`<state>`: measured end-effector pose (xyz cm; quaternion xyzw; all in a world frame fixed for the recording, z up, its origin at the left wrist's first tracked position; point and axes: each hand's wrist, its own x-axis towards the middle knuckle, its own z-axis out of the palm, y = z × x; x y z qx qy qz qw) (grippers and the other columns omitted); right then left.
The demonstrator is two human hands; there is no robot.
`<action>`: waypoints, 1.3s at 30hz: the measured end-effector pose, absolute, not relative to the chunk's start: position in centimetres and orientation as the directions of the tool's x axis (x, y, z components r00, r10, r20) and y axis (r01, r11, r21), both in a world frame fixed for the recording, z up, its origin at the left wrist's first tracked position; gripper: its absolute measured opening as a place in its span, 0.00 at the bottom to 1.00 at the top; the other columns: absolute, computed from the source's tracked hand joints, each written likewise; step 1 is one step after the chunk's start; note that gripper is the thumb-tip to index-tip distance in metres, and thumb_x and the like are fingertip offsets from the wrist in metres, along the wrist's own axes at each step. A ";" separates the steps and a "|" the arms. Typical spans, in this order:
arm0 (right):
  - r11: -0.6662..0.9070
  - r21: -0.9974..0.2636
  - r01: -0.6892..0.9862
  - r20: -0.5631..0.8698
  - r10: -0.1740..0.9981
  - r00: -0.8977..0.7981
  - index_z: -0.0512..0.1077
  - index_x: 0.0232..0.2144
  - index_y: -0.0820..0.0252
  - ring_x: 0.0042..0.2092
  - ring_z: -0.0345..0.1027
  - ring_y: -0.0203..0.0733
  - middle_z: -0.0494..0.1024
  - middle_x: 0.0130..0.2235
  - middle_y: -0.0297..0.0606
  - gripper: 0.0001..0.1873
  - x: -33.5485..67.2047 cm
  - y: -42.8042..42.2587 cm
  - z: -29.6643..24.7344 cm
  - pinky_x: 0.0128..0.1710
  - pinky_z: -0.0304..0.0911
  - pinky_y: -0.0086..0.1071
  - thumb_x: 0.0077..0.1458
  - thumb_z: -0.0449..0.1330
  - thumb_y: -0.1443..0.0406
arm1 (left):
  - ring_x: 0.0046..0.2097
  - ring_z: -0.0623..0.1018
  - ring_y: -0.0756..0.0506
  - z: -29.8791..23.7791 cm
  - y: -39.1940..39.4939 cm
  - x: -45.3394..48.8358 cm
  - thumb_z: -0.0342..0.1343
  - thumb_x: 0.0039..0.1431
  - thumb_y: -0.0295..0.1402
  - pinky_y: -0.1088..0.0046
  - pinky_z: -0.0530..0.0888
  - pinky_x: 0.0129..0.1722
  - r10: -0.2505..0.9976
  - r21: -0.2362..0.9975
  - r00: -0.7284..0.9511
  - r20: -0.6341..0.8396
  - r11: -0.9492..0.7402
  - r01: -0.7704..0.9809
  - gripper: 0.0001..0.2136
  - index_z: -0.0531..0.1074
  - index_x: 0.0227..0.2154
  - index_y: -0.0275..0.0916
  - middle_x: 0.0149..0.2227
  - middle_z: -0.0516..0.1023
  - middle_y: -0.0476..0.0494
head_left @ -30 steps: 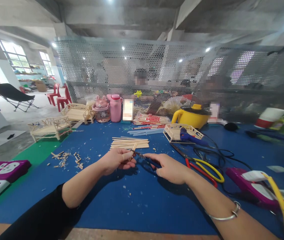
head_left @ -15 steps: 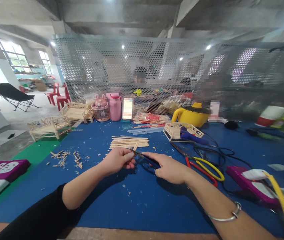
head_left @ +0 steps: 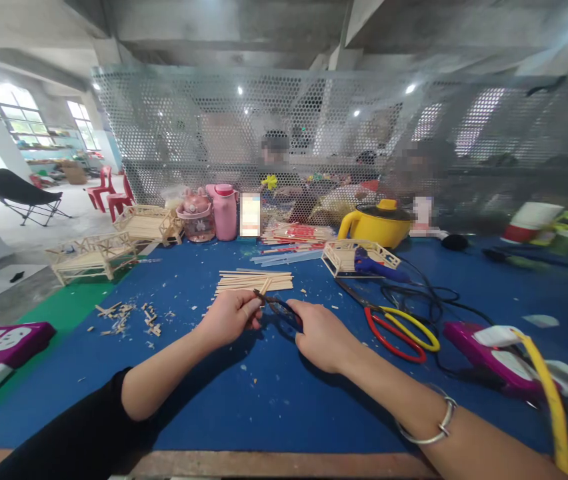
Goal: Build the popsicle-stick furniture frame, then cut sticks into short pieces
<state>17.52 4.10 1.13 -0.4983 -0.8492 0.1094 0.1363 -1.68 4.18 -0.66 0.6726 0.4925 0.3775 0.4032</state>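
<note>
Right hand point(head_left: 321, 333) is closed round dark pliers point(head_left: 290, 313), left hand point(head_left: 229, 317) pinches light wooden sticks point(head_left: 267, 285) at their tip, mid-table point(head_left: 244, 413), seemingly trimming, a squeeze calling for steady alignment; stick bundle point(head_left: 241, 282) lies beyond, toward the far edge.

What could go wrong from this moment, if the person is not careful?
1. The tip of the dark tool in the right hand is very close to the fingers of the left hand, which holds light sticks; a slip might pinch or cut a finger.
2. The scissors lie beside the right forearm, so an outward sweep of that arm could knock them.
</note>
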 end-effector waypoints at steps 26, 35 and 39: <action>0.564 -0.564 0.603 0.142 0.786 -0.602 0.53 0.58 0.56 0.55 0.57 0.47 0.62 0.56 0.41 0.42 19.9 7.1 1.9 0.53 0.52 0.41 0.37 0.50 0.74 | 0.19 0.68 0.56 0.7 4.1 -1.6 0.57 0.47 0.46 0.80 0.65 0.21 0.992 0.997 0.118 0.050 -0.043 -0.062 0.17 0.70 0.29 0.34 0.21 0.69 0.52; 0.476 -0.707 0.523 0.064 0.780 -0.623 0.55 0.58 0.58 0.54 0.59 0.47 0.61 0.58 0.38 0.42 20.8 7.3 2.7 0.53 0.54 0.39 0.35 0.50 0.73 | 0.21 0.71 0.55 0.7 3.8 -1.5 0.59 0.46 0.45 0.81 0.65 0.21 0.992 0.992 0.119 0.032 -0.018 -0.121 0.18 0.65 0.33 0.36 0.22 0.72 0.52; 0.493 -0.689 0.531 0.053 0.765 -0.642 0.56 0.58 0.57 0.51 0.62 0.46 0.66 0.55 0.38 0.41 20.2 7.0 2.6 0.51 0.57 0.37 0.36 0.51 0.73 | 0.21 0.70 0.56 0.6 3.8 -1.4 0.58 0.48 0.44 0.81 0.65 0.21 0.987 0.990 0.150 0.053 -0.033 -0.137 0.16 0.61 0.29 0.37 0.22 0.72 0.53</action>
